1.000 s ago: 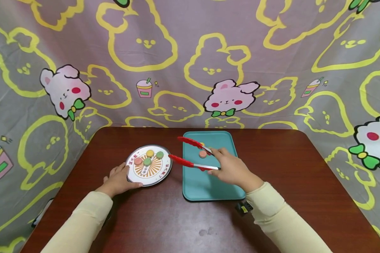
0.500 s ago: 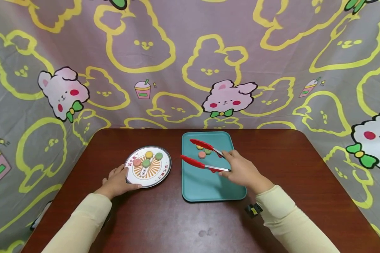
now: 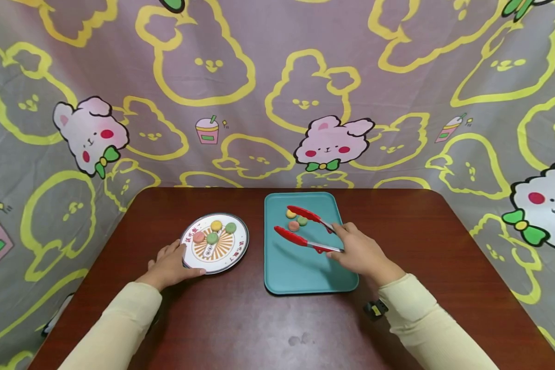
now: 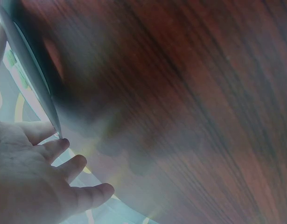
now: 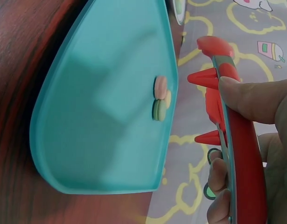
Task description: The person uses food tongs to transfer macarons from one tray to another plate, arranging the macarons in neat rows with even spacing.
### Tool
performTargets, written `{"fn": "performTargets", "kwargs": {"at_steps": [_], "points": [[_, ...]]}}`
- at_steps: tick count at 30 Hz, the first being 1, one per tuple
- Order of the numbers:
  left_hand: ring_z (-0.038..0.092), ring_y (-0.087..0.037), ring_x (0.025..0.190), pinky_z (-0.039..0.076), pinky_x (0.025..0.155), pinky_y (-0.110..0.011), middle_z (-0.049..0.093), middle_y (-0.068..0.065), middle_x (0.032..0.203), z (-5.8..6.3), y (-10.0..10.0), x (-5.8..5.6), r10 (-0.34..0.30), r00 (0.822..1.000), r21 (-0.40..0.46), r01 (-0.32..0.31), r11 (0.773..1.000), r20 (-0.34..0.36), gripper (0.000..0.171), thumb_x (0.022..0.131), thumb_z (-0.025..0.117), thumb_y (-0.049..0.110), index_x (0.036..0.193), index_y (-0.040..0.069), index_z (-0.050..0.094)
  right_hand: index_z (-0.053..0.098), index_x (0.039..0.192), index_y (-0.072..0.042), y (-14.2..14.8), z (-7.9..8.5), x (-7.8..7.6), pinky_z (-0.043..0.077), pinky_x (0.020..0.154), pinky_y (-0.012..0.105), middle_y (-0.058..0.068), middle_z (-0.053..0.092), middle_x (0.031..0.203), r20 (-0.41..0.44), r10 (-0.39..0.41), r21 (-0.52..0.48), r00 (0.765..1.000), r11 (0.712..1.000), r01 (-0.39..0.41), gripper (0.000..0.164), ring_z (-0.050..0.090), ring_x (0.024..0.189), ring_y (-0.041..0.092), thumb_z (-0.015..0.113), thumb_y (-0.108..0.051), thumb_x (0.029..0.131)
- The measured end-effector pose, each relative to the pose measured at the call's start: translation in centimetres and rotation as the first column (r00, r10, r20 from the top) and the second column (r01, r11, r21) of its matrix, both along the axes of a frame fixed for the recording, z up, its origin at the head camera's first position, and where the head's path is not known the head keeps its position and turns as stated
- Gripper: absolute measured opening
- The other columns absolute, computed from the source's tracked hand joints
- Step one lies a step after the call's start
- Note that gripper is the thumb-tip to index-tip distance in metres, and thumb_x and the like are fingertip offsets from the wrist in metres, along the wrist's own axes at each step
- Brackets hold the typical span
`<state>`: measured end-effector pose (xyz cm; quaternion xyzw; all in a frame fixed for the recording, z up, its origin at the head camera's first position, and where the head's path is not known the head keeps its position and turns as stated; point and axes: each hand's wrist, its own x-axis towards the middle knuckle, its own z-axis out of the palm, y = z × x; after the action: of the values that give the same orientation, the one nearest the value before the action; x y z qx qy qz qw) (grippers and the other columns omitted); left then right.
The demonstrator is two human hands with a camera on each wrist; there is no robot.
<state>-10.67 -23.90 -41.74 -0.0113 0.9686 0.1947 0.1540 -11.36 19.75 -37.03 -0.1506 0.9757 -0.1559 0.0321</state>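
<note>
Grasping the tongs [image 3: 298, 240] in the right hand [image 3: 361, 253], with fingers curled round the handles and thumb laid along one side; red tips spread apart, right of centre in frame, held up over the teal tray [image 3: 300, 272]. Touching the plate [image 3: 225, 265] at its left and near edge, centre-left of frame, with the left hand [image 3: 170, 264], fingers loose, not clenched. Next out, near the top of the tray, close together: pink macaron [image 3: 293, 226], green macaron [image 3: 302, 221], yellow macaron [image 3: 290, 213]. No contact with the tips, judging by the right wrist view. On the plate: four macarons [image 3: 212, 238], grouped mid to upper part. Underneath, brown table [image 3: 240, 318]; across the upper frame, patterned cloth [image 3: 259, 77]. Risks, as a guess: with tips coming down off-centre, could shove one piece into its neighbours; with an uneven squeeze, could lose it off the smooth side; with a left-hand nudge, could slide the plate and scatter its load.
</note>
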Motion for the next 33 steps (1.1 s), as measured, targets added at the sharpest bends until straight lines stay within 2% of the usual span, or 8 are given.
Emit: {"fn": "performTargets", "kwargs": {"at_steps": [10, 19, 33], "points": [[0.016, -0.055, 0.133, 0.016, 0.098, -0.077, 0.021, -0.036, 0.147, 0.1, 0.1, 0.0, 0.003, 1.0, -0.001, -0.003, 1.0, 0.0, 0.111, 0.072, 0.074, 0.06, 0.144, -0.011, 0.028, 0.046, 0.14, 0.003, 0.7, -0.2, -0.2, 0.049, 0.062, 0.04, 0.022, 0.052, 0.121, -0.026, -0.004, 0.029, 1.0, 1.0, 0.005, 0.072, 0.058, 0.086, 0.024, 0.074, -0.032, 0.083], [0.017, -0.056, 0.133, 0.017, 0.098, -0.077, 0.022, -0.037, 0.147, -0.1, 0.0, 0.0, -0.004, 1.0, -0.014, 0.003, 1.0, -0.008, 0.112, 0.072, 0.074, 0.061, 0.143, -0.012, 0.029, 0.045, 0.139, 0.005, 1.1, -0.4, -0.2, 0.049, 0.062, 0.039, 0.024, 0.052, 0.12, -0.001, -0.007, 0.055, 1.0, 0.998, 0.007, 0.072, 0.057, 0.088, 0.025, 0.074, -0.031, 0.083], [0.016, -0.056, 0.133, 0.017, 0.098, -0.077, 0.021, -0.036, 0.147, 0.3, 0.1, 0.1, 0.001, 1.0, -0.017, -0.001, 1.0, 0.0, 0.112, 0.072, 0.074, 0.061, 0.144, -0.011, 0.028, 0.048, 0.136, 0.006, 0.9, -1.0, -0.4, 0.048, 0.058, 0.036, 0.023, 0.054, 0.115, 0.015, 0.01, 0.081, 1.0, 0.997, -0.011, 0.069, 0.057, 0.088, 0.025, 0.074, -0.031, 0.084]]}}
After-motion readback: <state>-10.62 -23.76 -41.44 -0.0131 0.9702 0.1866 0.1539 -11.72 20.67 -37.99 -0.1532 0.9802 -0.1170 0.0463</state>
